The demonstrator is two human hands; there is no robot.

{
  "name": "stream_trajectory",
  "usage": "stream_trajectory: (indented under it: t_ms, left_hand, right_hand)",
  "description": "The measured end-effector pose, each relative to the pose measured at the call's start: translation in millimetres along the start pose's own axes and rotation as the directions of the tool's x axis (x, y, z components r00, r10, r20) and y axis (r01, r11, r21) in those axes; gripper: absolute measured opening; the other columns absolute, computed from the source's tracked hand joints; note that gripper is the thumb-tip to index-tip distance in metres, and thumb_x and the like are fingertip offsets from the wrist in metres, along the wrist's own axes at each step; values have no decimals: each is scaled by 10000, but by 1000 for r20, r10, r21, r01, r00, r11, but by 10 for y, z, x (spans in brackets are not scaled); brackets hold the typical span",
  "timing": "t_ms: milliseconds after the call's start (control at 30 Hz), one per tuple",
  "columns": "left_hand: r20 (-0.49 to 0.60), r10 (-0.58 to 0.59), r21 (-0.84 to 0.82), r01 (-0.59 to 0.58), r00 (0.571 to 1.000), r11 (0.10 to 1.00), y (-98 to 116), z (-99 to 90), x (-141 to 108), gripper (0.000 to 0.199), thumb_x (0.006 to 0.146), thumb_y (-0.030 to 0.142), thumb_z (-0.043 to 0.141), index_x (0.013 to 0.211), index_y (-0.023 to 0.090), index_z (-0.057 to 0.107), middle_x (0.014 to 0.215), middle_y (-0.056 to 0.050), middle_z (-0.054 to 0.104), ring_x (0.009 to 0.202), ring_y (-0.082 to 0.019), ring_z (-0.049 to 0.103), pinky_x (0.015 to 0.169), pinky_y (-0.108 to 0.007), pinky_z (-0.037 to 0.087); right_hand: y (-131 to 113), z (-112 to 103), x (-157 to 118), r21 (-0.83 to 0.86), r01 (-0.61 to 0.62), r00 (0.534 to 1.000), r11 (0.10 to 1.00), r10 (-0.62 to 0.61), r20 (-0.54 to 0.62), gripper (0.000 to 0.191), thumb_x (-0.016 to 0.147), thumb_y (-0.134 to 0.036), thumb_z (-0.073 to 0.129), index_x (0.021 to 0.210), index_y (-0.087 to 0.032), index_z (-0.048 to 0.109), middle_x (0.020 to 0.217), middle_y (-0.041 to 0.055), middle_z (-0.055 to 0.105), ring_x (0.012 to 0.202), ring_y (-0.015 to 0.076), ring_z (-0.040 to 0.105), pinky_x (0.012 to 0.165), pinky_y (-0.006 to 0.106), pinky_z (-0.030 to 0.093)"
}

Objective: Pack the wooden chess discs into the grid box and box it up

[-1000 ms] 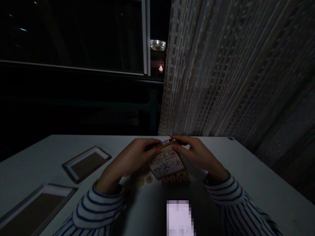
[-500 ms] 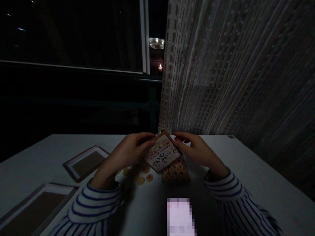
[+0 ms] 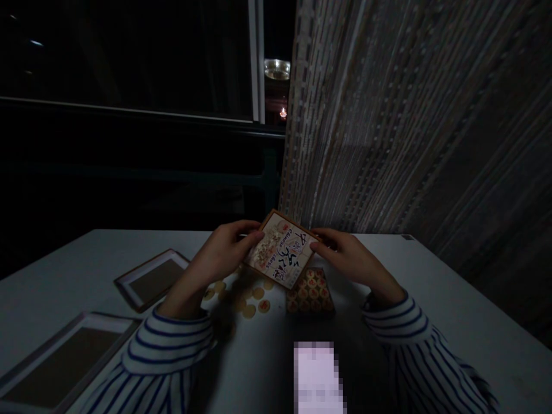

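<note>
A box lid [image 3: 282, 250] printed "Chinese chess" is held tilted above the table between both my hands. My left hand [image 3: 228, 250] grips its left edge, thumb on the printed face. My right hand [image 3: 345, 256] pinches the opposite edge. Partly under the lid sits a box of chess pieces [image 3: 311, 293], packed in rows, with red characters on them. Loose round chess pieces [image 3: 249, 311] lie scattered on the table left of that box, some in shadow and partly hidden behind my left forearm.
Two shallow open trays stand at the left of the white table [image 3: 435, 322]: a smaller tray [image 3: 149, 280] and a larger tray [image 3: 69, 362] nearer me. A pixelated bright rectangle [image 3: 319, 379] shows at the front. A string curtain [image 3: 366, 115] hangs behind, beside a dark window.
The lid has risen and turned so its printed face shows more fully, and my hands moved with it. More of the packed pieces below is uncovered. The view has shifted slightly.
</note>
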State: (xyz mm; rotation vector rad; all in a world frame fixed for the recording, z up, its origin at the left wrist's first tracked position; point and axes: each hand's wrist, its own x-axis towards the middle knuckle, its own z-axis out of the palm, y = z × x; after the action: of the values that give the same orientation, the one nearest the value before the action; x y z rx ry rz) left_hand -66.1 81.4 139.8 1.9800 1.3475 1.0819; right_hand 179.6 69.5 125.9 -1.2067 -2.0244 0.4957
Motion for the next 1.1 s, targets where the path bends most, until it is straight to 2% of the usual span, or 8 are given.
stream_trajectory:
  t_ms: [267, 500, 767, 900, 1100]
  left_hand:
    - [7, 13, 9, -13, 1000, 1000, -9, 1, 4, 385, 751, 445, 506, 988, 164, 622, 941, -53, 670, 841, -206, 608, 741, -322, 476]
    - [142, -3, -35, 9, 990, 999, -104, 13, -2, 340, 752, 445, 499, 920, 174, 616, 891, -54, 675, 821, -203, 619, 706, -320, 485]
    - [185, -13, 93, -5, 983, 996, -139, -4, -12, 367, 735, 457, 519, 950, 173, 602, 919, -64, 675, 840, -208, 625, 708, -307, 482]
    - [163, 3, 123, -24, 987, 992, -136, -11, -11, 404, 733, 476, 518, 989, 172, 594, 946, -65, 667, 867, -210, 619, 733, -314, 481]
    - [103, 48, 63, -54, 993, 997, -115, 17, 2, 432, 733, 463, 534, 1054, 177, 561, 994, -66, 650, 898, -201, 609, 774, -322, 484]
  right_hand:
    - [18, 8, 2, 72, -11, 1000, 997, 12, -5, 334, 831, -364, 478, 1099, -193, 579, 936, 62, 664, 831, 182, 614, 741, 340, 487]
    - [33, 3, 4, 47, 3, 1000, 999, -2, -23, 301, 823, -339, 498, 1058, -185, 607, 946, 65, 665, 845, 189, 612, 763, 356, 489]
    - [57, 17, 3, 76, -5, 997, 997, 10, -74, 307, 815, -321, 512, 1081, -192, 595, 998, 70, 657, 881, 200, 613, 796, 382, 484]
    - [12, 3, -2, 83, 6, 998, 997, -1, -67, 283, 824, -286, 497, 1068, -189, 601, 1023, 67, 649, 920, 200, 601, 813, 373, 478]
    - [-10, -11, -8, 50, 28, 999, 998, -26, -42, 272, 824, -254, 491, 1065, -202, 606, 1019, 54, 651, 912, 193, 601, 812, 367, 477]
